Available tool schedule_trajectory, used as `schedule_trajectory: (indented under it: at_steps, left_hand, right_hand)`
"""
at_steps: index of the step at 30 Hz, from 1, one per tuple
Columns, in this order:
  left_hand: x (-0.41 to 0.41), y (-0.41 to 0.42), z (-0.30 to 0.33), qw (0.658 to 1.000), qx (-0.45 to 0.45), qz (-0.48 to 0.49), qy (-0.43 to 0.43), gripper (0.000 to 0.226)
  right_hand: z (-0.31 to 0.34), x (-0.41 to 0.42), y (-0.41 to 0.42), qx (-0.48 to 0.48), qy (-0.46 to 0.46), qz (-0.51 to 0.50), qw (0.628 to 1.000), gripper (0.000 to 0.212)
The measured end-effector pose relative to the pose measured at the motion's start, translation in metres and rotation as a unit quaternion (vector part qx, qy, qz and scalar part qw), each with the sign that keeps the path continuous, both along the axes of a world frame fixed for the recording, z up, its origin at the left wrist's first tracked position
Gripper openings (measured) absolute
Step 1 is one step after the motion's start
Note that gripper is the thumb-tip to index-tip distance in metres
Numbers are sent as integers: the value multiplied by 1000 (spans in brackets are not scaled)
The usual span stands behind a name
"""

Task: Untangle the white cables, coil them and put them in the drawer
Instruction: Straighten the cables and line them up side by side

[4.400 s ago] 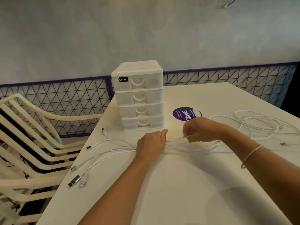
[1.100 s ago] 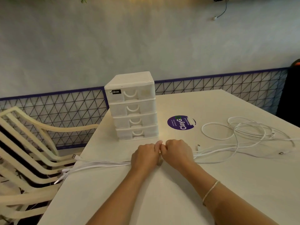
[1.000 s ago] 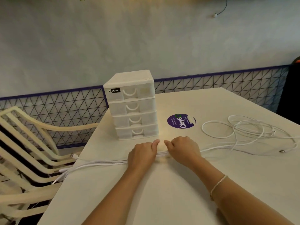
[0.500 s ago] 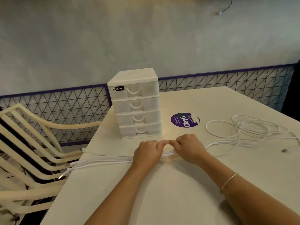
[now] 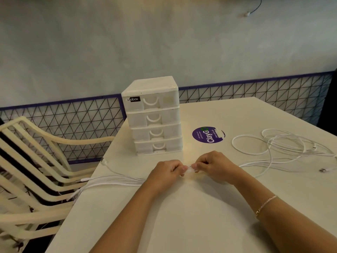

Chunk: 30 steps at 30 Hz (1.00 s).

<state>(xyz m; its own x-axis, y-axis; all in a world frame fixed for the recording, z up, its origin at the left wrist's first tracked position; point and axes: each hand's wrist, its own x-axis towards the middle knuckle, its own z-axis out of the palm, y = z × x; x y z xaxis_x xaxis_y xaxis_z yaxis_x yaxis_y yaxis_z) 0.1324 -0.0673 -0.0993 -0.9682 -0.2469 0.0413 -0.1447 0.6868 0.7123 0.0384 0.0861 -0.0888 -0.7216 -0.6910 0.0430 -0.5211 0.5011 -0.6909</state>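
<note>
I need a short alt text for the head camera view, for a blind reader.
Two hands, left hand and right hand, pinch a bundle of white cables on a white table, before a closed four-drawer box.

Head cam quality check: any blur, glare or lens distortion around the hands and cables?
Head view: cables blur between the left hand and right hand; warm glare patch on the table near them; wide-angle bowing shows along the purple fence rail; drawer unit sharp.
</note>
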Motion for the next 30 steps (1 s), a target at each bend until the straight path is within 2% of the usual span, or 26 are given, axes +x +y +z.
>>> schedule_trajectory:
  at_steps: [3,8,13,18,23,30]
  left_hand:
    - [-6,-4,-1,1000,-9,20,8,25]
    - [-3,1,-3,1000,-15,-18,1,26]
    - [-3,-7,-6,997,-76,-3,-10,22]
    - [8,-23,-4,994,-108,-15,-21,19]
    - [39,-68,1,985,-161,34,-44,15]
    - [91,-147,4,961,-220,140,-91,20]
  right_hand:
    - [0,4,0,31,3,29,999,29]
    - [-1,-3,2,26,22,1,999,28]
    - [3,-4,5,86,-9,38,996,18]
    - [8,-10,10,130,9,48,990,28]
    - [3,-6,4,151,70,28,986,25]
    - [-3,3,-2,183,80,26,980,22]
